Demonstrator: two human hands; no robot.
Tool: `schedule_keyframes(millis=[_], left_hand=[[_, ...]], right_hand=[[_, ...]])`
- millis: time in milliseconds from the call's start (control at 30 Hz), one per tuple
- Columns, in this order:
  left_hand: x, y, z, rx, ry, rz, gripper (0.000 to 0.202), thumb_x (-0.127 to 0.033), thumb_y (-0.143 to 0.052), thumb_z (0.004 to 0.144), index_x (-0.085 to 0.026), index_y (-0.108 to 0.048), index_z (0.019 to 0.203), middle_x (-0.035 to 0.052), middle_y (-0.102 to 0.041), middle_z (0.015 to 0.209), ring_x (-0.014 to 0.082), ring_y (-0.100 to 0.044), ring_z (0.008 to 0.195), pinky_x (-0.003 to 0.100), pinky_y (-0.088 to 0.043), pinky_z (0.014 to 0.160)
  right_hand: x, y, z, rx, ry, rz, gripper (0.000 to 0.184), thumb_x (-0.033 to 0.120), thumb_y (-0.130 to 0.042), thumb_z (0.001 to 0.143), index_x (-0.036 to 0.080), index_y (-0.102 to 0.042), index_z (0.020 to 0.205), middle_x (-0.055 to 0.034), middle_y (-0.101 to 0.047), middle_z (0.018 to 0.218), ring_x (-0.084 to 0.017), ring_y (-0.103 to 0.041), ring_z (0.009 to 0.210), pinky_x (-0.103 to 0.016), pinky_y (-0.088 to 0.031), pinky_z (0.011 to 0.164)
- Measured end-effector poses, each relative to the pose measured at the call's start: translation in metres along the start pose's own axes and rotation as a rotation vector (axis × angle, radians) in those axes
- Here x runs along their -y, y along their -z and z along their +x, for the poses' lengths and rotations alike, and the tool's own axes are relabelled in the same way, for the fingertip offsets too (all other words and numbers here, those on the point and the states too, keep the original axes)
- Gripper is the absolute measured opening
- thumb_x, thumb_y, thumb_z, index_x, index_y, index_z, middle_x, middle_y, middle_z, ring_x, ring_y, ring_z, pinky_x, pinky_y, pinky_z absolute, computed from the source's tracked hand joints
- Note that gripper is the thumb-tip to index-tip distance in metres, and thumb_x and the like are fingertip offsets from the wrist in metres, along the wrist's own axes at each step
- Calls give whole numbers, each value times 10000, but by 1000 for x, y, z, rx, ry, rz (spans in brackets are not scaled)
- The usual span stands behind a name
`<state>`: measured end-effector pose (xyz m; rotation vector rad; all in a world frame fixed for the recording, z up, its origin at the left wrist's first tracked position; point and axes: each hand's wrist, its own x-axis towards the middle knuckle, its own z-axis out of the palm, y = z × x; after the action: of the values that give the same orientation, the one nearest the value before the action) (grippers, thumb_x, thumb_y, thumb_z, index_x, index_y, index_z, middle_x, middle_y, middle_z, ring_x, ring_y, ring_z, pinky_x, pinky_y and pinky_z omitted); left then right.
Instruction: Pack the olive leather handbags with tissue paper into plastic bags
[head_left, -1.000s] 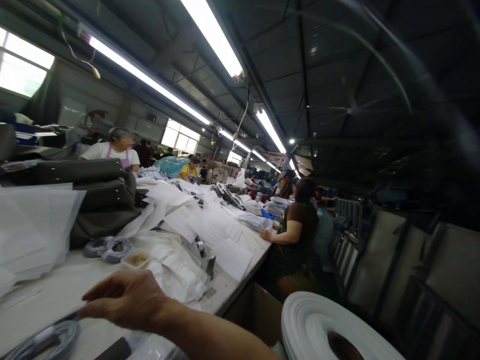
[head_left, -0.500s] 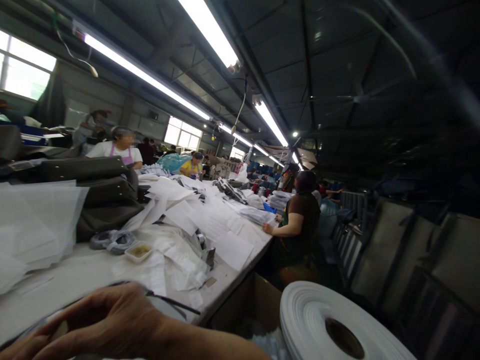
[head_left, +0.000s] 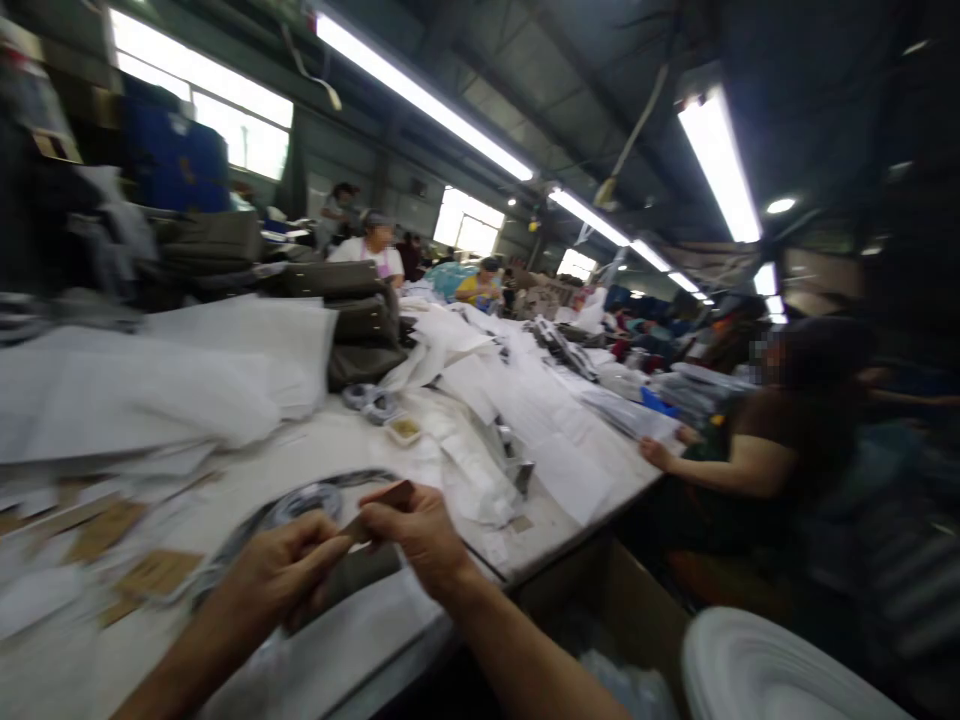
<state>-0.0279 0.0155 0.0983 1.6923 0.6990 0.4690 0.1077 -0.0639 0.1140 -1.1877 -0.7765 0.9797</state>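
My left hand (head_left: 281, 575) and my right hand (head_left: 418, 530) meet over the near edge of the long work table (head_left: 352, 640). Between their pinched fingers they hold a small brown card tag (head_left: 382, 505), fingers closed on it from both sides. Just beyond the hands lies a coil of grey cord in clear wrap (head_left: 300, 500). More brown card tags (head_left: 154, 572) lie scattered on the table to the left.
White sheets and bags (head_left: 172, 385) pile up at the left, dark folded bags (head_left: 360, 320) behind them. A seated person (head_left: 757, 450) works at the table's right edge; others sit farther back. A white tape roll (head_left: 765, 670) sits at lower right, with a cardboard box (head_left: 622, 590) below the table.
The view swung left and down. My right hand left the coil and came together with my left hand, which has entered the view; both now pinch a brown tag.
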Motion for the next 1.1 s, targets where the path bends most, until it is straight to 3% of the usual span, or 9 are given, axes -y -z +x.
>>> schedule_keyframes(millis=[167,367,500,633,767,867,933,1033,1100], left_hand=[[14,18,-7,-32,68,-89,444,-636,-609,749,-221,-461,693,-60,-510,416,102,-420,338,201,-290,364],[20,42,-6,-58,123,-121,448,-596,-606,773,-221,-424,606,-88,-394,370,84,-365,303,191,-224,329],[33,85,0,-163,30,52,454,-602,-398,897,-199,-524,730,-30,-573,531,111,-507,422,210,-388,433],[51,111,23,-320,-49,423,238,-386,-492,879,-189,-622,844,31,-682,846,175,-641,789,266,-488,702],[62,106,47,-267,-24,548,296,-329,-585,831,-197,-653,1087,63,-681,1104,224,-626,1015,302,-482,850],[67,93,59,-193,-3,649,355,-358,-636,805,-202,-656,1124,64,-685,1090,244,-628,1013,322,-479,887],[70,85,63,-173,10,719,371,-352,-651,790,-210,-650,1132,63,-681,1079,254,-619,1022,332,-476,894],[74,77,67,-165,31,807,336,-309,-633,790,-212,-645,1111,61,-675,1057,263,-606,1028,346,-477,884],[76,74,69,-168,44,845,299,-280,-608,802,-208,-642,1091,63,-668,1053,260,-599,1028,351,-477,879]], right_hand=[[-12,7,19,85,-154,7,394,431,-876,614,122,-688,770,-6,-670,633,-106,-613,544,-199,-455,500],[-12,-9,37,155,-322,107,370,380,-917,574,164,-678,756,-4,-667,641,-123,-653,575,-192,-509,483],[1,-13,57,130,-188,-3,371,416,-904,590,174,-694,777,-53,-715,716,-195,-719,672,-316,-611,647],[4,-7,73,175,-34,-240,350,465,-841,677,184,-715,843,-99,-748,805,-247,-742,763,-388,-617,740],[-6,-2,80,154,21,-457,345,520,-769,731,196,-688,818,-77,-719,683,-233,-721,641,-347,-598,621],[-10,-3,85,83,136,-559,271,448,-721,769,219,-603,685,-21,-635,573,-175,-644,505,-282,-543,499],[-12,-6,88,54,185,-523,268,380,-694,772,228,-518,637,-8,-635,645,-122,-577,434,-249,-494,421],[-17,-11,95,59,151,-465,127,313,-647,785,222,-563,815,-6,-681,812,-85,-532,389,-226,-441,350],[-21,-13,100,106,77,-486,162,309,-626,804,207,-608,929,7,-686,726,-109,-573,422,-236,-486,402]])
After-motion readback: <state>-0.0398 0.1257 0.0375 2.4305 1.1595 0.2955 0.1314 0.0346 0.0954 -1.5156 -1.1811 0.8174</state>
